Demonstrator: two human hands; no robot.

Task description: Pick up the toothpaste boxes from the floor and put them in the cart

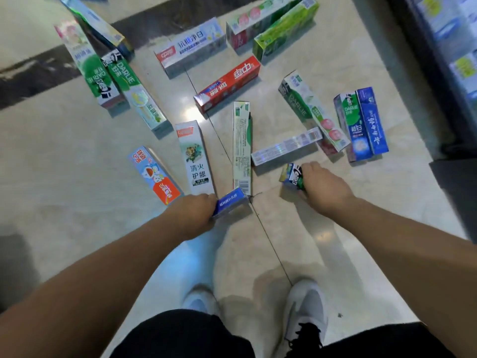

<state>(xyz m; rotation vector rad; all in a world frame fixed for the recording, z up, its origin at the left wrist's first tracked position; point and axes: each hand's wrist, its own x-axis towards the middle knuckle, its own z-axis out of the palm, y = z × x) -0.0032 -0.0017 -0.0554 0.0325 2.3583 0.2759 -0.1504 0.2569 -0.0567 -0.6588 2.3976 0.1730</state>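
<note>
Toothpaste boxes are lying scattered flat across the tiled floor ahead of me, at mixed angles, some touching and some overlapping. I am standing over them and looking down; my arms are reaching forward and down, and my pale shoes are showing at the bottom.

Largest items first: a white and blue box and a green pair are lying at the far edge. A red box is lying diagonally in the middle. Two green Darlie boxes are lying side by side at the far left, touching. On the right, a green and pink box is resting just beside a blue box, and a silver box is lying nearer to me. A tall pale green box and a white tiger-print box are pointing toward me, with a cartoon-print box to their left.

My left hand is curling round a blue box, gripping its near end; the far end is sitting against the foot of the pale green box. My right hand is gripping a small green box by its near end, fingers wrapped underneath it. I cannot tell whether either box is lifted clear of the tiles.

Blurred shelving is standing along the right edge.
</note>
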